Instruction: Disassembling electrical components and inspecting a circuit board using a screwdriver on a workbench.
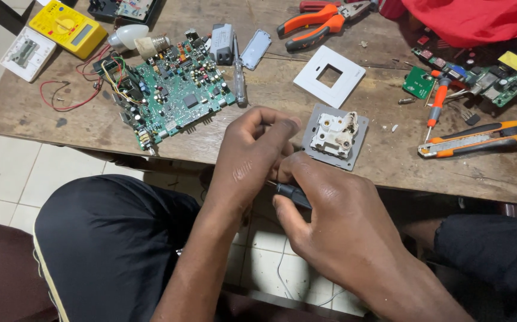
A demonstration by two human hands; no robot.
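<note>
On the worn brown wooden table (354, 173), near its front edge, lies a square grey socket plate with a white, chipped plastic insert (335, 136). The right hand (336, 229) grips a thin black-handled tool (292, 194). The left hand (252, 156) is curled closed; what it holds is hidden.

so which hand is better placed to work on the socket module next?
Probably right. The right hand grips a dark tool handle pointing toward the socket module, just beyond its knuckles. The left hand sits beside the module with fingers curled; what it pinches is hidden.
</note>
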